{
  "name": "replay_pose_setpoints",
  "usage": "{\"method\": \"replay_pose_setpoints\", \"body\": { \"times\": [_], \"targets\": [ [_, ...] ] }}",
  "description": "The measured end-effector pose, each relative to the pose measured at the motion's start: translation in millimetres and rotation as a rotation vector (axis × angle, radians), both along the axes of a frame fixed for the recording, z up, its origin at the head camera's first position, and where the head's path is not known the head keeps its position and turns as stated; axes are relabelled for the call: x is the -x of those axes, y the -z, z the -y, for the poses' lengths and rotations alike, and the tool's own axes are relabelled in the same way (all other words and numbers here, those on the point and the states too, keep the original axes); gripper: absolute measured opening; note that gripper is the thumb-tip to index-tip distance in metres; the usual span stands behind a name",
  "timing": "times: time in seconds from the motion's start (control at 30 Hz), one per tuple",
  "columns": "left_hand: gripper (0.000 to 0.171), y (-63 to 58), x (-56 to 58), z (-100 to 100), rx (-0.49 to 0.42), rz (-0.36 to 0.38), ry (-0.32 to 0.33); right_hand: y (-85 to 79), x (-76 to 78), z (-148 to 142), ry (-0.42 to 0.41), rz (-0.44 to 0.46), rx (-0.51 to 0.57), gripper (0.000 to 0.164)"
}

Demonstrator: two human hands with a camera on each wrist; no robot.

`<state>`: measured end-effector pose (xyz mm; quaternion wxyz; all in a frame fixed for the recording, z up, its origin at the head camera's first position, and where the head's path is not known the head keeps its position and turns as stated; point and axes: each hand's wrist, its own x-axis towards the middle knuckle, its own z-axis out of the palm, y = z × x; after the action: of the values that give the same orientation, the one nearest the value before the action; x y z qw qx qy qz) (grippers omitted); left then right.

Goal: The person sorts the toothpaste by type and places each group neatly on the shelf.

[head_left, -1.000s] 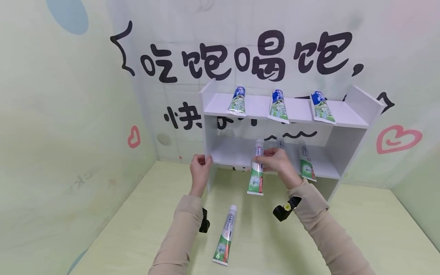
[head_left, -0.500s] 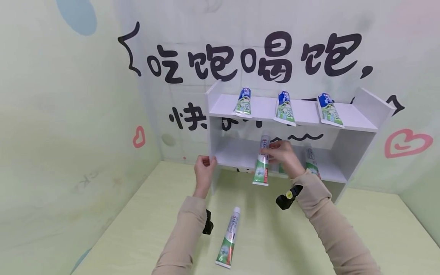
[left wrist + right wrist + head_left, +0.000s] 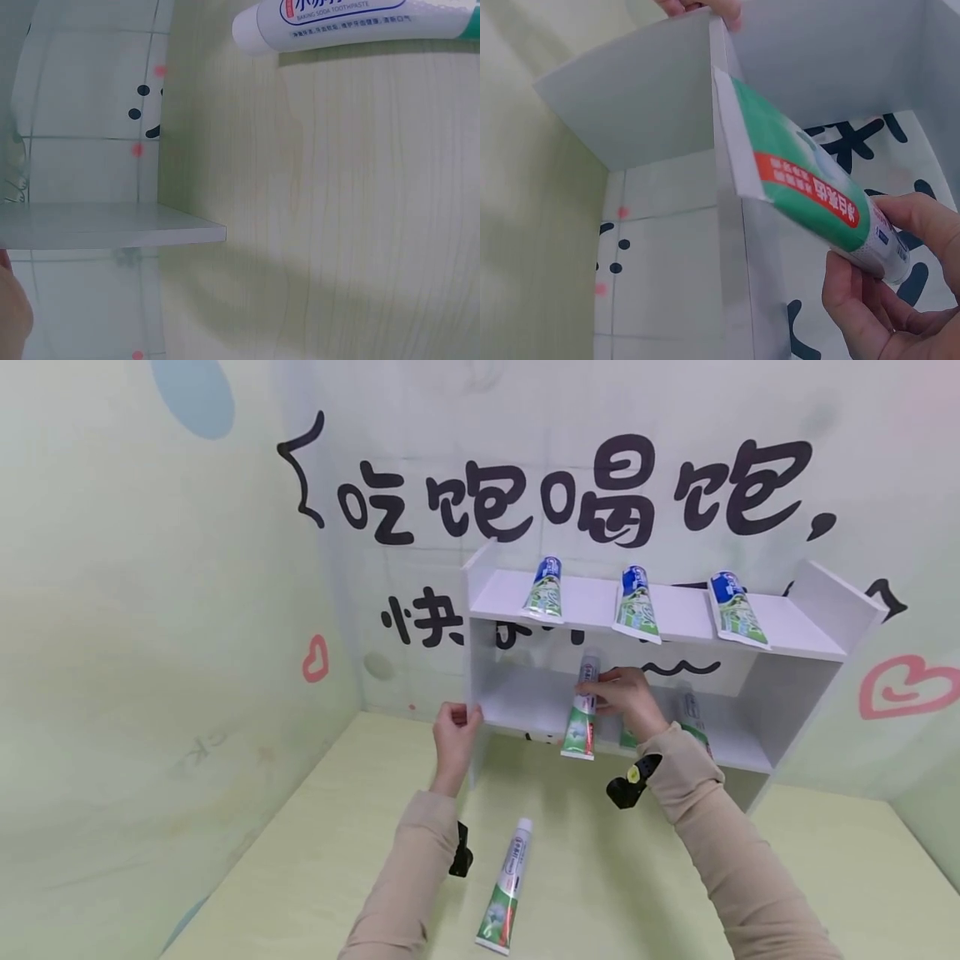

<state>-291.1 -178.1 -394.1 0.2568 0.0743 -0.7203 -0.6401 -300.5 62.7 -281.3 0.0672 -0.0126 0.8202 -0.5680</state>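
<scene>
My right hand pinches a green-and-white toothpaste tube between thumb and fingers, over the lower board of a white shelf unit. In the right wrist view the tube's flat crimped end points out past the board's front edge. My left hand grips the front edge of the unit's left side panel. Two similar tubes lie on the lower board right of my right hand: one mostly hidden behind it, the other partly covered by the sleeve. Another toothpaste tube lies on the table between my forearms.
Three blue-and-green tubes lie spaced along the top board, their flat ends at its front edge. Behind the unit stands a wall with large black lettering. A pale yellow-green tabletop spreads below the unit.
My right hand has moved the held tube inward over the lower board, its flat end rising in view. The whole scene has shifted rightward in the head view. My left hand stays at the side panel.
</scene>
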Motion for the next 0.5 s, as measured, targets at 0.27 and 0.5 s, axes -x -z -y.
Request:
{"method": "replay_pose_setpoints", "body": {
  "times": [0.27,0.5],
  "targets": [
    [0.023,-3.0,-0.1,1.0,0.007,-0.013,-0.005,0.8,8.2,1.2,0.015,-0.002,-0.029,0.059],
    [0.02,2.5,-0.8,0.4,0.02,-0.016,-0.008,5.9,17.2,4.3,0.063,0.046,-0.036,0.058]
  ]
}}
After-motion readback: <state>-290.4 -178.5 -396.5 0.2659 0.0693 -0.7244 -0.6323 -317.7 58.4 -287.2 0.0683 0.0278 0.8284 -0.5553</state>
